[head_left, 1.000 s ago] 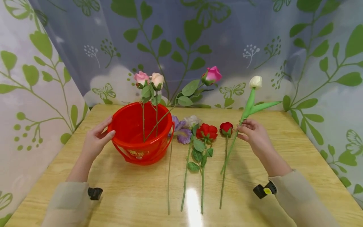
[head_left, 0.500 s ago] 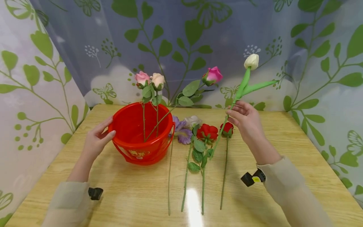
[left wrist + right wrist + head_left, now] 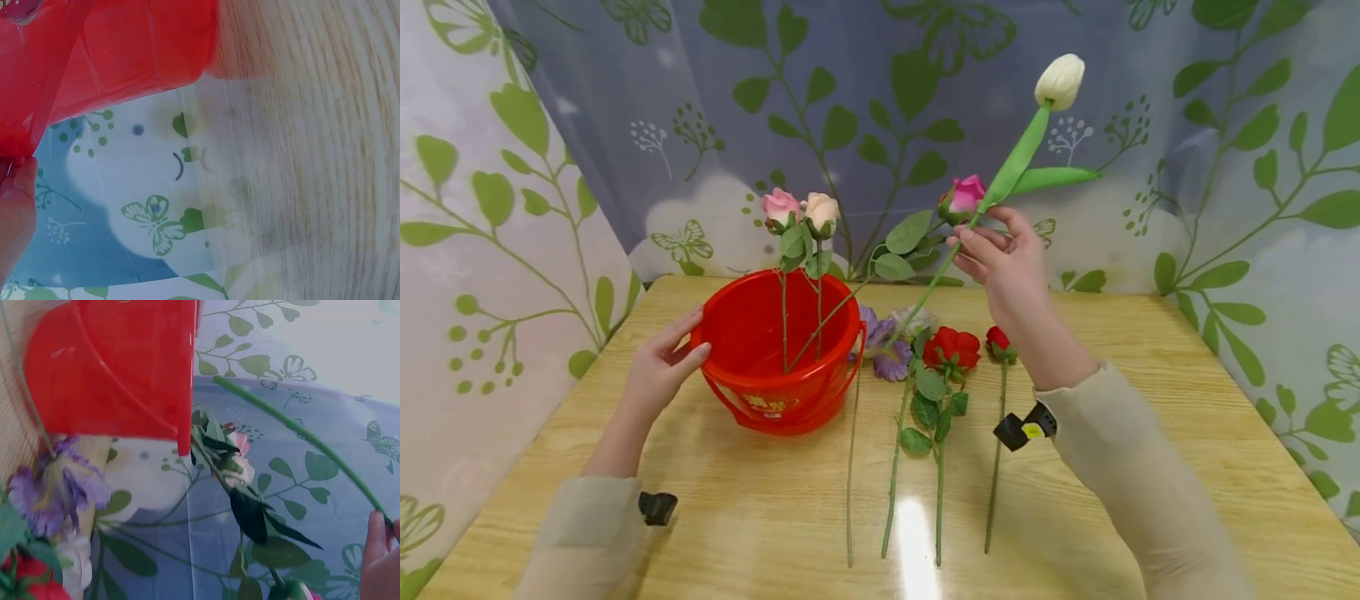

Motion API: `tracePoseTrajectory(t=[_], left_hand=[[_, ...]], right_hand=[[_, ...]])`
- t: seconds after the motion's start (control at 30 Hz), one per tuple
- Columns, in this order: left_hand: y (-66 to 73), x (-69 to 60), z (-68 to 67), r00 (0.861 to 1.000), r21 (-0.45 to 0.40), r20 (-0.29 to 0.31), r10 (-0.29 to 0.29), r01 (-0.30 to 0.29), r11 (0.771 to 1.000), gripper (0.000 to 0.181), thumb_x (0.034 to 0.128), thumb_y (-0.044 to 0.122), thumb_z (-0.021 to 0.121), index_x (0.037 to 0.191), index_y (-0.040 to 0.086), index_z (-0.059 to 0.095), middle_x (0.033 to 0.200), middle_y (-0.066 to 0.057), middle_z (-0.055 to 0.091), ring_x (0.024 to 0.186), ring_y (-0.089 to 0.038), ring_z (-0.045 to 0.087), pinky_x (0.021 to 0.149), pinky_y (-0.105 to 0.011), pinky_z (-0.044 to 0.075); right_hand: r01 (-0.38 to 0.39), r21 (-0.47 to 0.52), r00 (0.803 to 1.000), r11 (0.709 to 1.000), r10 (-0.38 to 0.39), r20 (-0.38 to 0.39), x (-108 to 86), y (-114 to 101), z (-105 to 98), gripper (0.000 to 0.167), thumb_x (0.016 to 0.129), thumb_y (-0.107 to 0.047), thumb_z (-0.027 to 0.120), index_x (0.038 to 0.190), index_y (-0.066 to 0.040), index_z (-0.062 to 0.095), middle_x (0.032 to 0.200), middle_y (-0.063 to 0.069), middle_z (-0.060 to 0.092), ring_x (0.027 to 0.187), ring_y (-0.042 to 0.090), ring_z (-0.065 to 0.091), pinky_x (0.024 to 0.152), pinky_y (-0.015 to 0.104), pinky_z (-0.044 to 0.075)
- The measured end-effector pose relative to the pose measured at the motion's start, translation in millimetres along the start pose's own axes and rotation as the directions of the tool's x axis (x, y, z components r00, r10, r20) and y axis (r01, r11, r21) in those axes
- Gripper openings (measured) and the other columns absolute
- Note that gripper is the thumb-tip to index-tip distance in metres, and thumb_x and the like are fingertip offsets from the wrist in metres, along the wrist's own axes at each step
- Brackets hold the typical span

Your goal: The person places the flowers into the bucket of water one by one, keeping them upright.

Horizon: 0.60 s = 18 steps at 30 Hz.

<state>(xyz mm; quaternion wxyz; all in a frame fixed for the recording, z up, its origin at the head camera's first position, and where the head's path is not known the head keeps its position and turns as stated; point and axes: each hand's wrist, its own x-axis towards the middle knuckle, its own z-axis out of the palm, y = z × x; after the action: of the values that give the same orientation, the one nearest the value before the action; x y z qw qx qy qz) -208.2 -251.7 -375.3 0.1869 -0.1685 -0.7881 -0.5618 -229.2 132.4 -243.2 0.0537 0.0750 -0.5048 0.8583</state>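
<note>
A white artificial tulip (image 3: 1060, 82) with green leaves is pinched by its stem between the thumb and fingers of my right hand (image 3: 1013, 271). It leans, bloom up to the right, and its stem's lower end hangs above the purple flower, right of the bucket. In the right wrist view the stem (image 3: 300, 431) runs from my fingers towards the red bucket (image 3: 119, 369). My left hand (image 3: 658, 362) holds the bucket's left rim. Inside the bucket (image 3: 797, 408) stand a light pink rose (image 3: 780, 206), a cream rose (image 3: 822, 212) and a leaning hot-pink rose (image 3: 964, 198).
On the wooden table (image 3: 760, 517), right of the bucket, lie a purple iris-like flower (image 3: 891, 358), a white flower (image 3: 922, 321), a large red flower (image 3: 952, 348) and a small red rose (image 3: 1000, 343). Leaf-patterned cloth (image 3: 880, 100) surrounds the table's back and sides.
My right hand has lifted the tulip and brought it left, from beside the small red rose to near the hot-pink rose. The left hand keeps its place on the bucket.
</note>
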Motion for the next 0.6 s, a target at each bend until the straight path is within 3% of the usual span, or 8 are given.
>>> tracePoseTrajectory(t=[0.13, 0.27, 0.4, 0.6], left_hand=[[-0.7, 0.2, -1.0, 1.0, 0.012, 0.007, -0.008, 0.008, 1.0, 0.046, 0.0812, -0.007, 0.057, 0.124, -0.011, 0.043, 0.131, -0.024, 0.038, 0.115, -0.005, 0.041, 0.082, -0.012, 0.041], [10.5, -0.6, 1.0, 1.0, 0.006, 0.002, -0.002, 0.002, 1.0, 0.044, 0.0806, -0.011, 0.056, 0.122, -0.014, 0.043, 0.129, -0.029, 0.037, 0.113, -0.003, 0.042, 0.082, -0.012, 0.041], [19.3, -2.3, 3.0, 1.0, 0.002, -0.004, 0.014, -0.014, 1.0, 0.042, 0.0804, -0.012, 0.055, 0.12, -0.017, 0.042, 0.127, -0.031, 0.037, 0.112, -0.003, 0.042, 0.082, -0.012, 0.041], [5.4, -0.6, 0.9, 1.0, -0.003, -0.008, 0.016, -0.016, 1.0, 0.044, 0.079, -0.014, 0.056, 0.121, -0.014, 0.044, 0.128, -0.029, 0.038, 0.113, -0.003, 0.042, 0.082, -0.013, 0.042]], right_hand=[[-0.007, 0.016, 1.0, 1.0, 0.007, 0.001, 11.6, 9.6, 15.4, 0.038, 0.083, 0.005, 0.056, 0.117, 0.0, 0.04, 0.082, 0.011, 0.058, 0.074, 0.018, 0.061, 0.062, 0.022, 0.052], [0.009, 0.016, 1.0, 1.0, -0.009, -0.015, 19.8, 21.4, 31.2, 0.033, 0.083, 0.007, 0.054, 0.113, 0.001, 0.042, 0.078, 0.01, 0.061, 0.07, 0.017, 0.06, 0.059, 0.021, 0.051], [0.036, -0.092, 0.999, 0.995, -0.038, -0.023, 24.9, 35.3, 45.2, 0.031, 0.083, 0.006, 0.055, 0.112, 0.0, 0.045, 0.079, 0.009, 0.061, 0.072, 0.017, 0.06, 0.063, 0.023, 0.052], [0.099, -0.253, 0.995, 0.962, -0.104, -0.006, 29.2, 57.7, 62.4, 0.024, 0.084, 0.007, 0.053, 0.106, 0.001, 0.047, 0.081, 0.015, 0.059, 0.076, 0.023, 0.06, 0.067, 0.029, 0.051]])
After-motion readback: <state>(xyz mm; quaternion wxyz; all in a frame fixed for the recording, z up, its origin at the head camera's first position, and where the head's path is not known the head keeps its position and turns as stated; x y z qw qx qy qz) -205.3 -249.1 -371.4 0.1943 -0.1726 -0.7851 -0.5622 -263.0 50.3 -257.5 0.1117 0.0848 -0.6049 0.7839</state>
